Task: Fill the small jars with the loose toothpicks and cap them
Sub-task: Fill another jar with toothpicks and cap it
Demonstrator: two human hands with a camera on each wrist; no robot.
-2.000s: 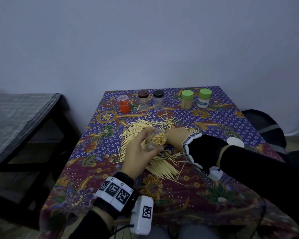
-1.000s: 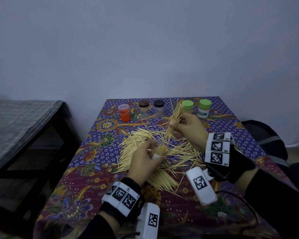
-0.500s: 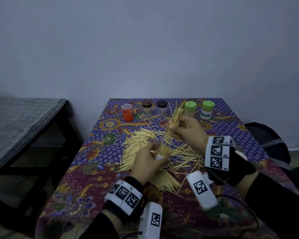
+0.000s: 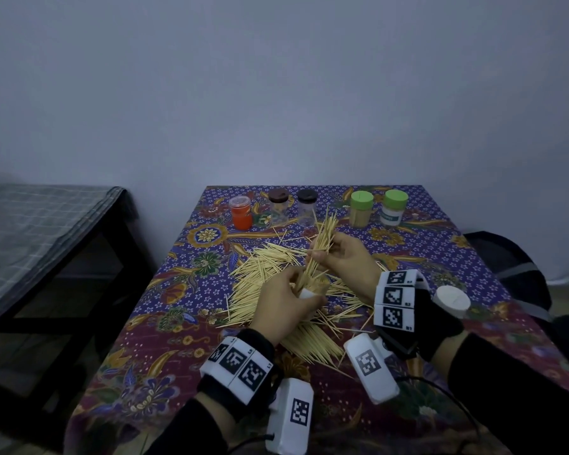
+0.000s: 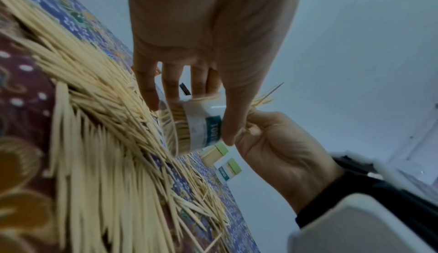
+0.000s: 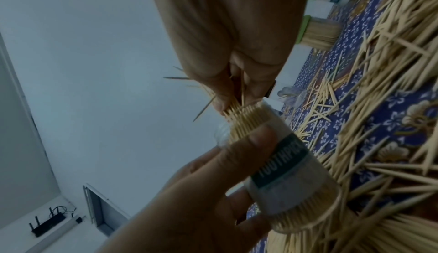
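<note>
My left hand (image 4: 284, 302) grips a small clear jar (image 5: 194, 124) with a white and teal label, partly filled with toothpicks, just above the table. In the right wrist view the jar (image 6: 282, 165) is tilted with its mouth toward my right hand. My right hand (image 4: 339, 257) pinches a bundle of toothpicks (image 4: 321, 244), whose lower ends reach into the jar's mouth. A big pile of loose toothpicks (image 4: 266, 274) lies on the patterned tablecloth (image 4: 184, 326) under both hands.
Along the far edge stand an orange jar (image 4: 241, 212), two dark-capped jars (image 4: 279, 205) (image 4: 306, 205) and two green-capped jars (image 4: 361, 209) (image 4: 394, 208). A white cap (image 4: 452, 302) lies on the right side. A dark bench (image 4: 46, 231) stands to the left.
My right hand lifted a bundle of toothpicks off the pile and has brought it down to the jar's mouth. My left hand keeps holding the jar.
</note>
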